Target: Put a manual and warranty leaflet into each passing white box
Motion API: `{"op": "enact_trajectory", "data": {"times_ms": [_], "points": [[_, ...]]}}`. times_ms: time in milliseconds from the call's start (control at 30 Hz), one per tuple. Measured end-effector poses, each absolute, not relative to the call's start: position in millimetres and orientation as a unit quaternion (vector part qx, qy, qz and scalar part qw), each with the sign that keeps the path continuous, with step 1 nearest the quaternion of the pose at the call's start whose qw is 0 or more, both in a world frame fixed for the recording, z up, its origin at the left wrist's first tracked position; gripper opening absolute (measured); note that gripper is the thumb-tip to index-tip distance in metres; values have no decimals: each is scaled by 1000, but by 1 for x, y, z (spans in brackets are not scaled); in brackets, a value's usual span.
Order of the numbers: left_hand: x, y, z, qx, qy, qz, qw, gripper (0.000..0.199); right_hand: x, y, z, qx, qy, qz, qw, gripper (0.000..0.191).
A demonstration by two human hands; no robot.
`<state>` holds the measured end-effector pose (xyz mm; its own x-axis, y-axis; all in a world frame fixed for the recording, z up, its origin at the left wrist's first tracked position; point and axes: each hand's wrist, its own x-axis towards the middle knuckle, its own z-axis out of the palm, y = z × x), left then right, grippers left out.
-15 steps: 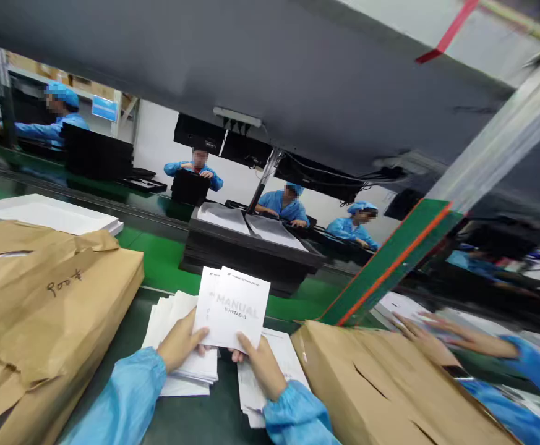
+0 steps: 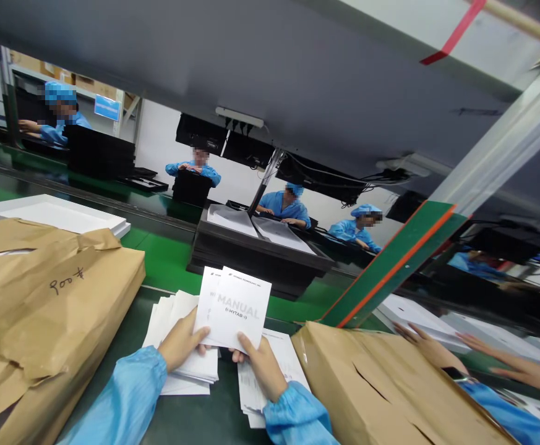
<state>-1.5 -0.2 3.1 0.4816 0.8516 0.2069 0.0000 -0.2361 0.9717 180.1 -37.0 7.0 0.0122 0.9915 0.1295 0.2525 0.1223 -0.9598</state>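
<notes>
Left hand [image 2: 179, 343]: clamped, thumb on front, at the lower left of the rear leaflet [image 2: 206, 293]. Right hand [image 2: 257, 358]: clamped on the lower edge of the manual [image 2: 242, 306], thumb on its face, fingers behind. Manual overlaps the leaflet, offset to the right, so only the leaflet's left strip shows. Both tilted up facing the camera, held between the hands above the bench [image 2: 223, 408]. Cover print reads MANUAL, HYTAB below it.

Under the left hand: left stack [image 2: 156, 324] of white papers, edges uneven. Under the right: right stack [image 2: 292, 358], printed top sheet, also uneven. Dark green gap between the two.

Left of that, a brown paper package [image 2: 96, 296], wrinkled, handwritten 900 plus a mark. White tray [image 2: 60, 213] just behind it. Right side, a brown carton [image 2: 367, 377] with slits in its top, near the right stack.

Past the carton, a co-worker's hands [image 2: 425, 349] reach in near white boxes [image 2: 420, 318]; dark band on one wrist.

Straight ahead, black tray pile [image 2: 255, 266] with pale sheets [image 2: 283, 236] on top. Slanted post [image 2: 394, 262] to its right, green with an orange stripe. More blue-clad people [image 2: 288, 207] across the line. Grey shelf [image 2: 251, 55] overhead.
</notes>
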Motion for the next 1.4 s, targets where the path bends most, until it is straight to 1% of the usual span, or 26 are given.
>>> {"op": "enact_trajectory", "data": {"times_ms": [400,667,867,1167,1400], "points": [[-2,1,2,677,312,401,533,36,181,-37,6,-532,-589,390,467,38],[-1,0,1,674,306,405,536,42,179,-38,7,-539,-586,379,471,41],[-1,0,3,678,309,403,531,40,179,-38,7,-541,-585,381,469,39],[1,1,-3,679,323,387,534,43,179,-38,8,-541,-588,381,466,39],[0,-4,5,677,340,379,532,43,180,-38,7,-541,-589,382,464,41]]}}
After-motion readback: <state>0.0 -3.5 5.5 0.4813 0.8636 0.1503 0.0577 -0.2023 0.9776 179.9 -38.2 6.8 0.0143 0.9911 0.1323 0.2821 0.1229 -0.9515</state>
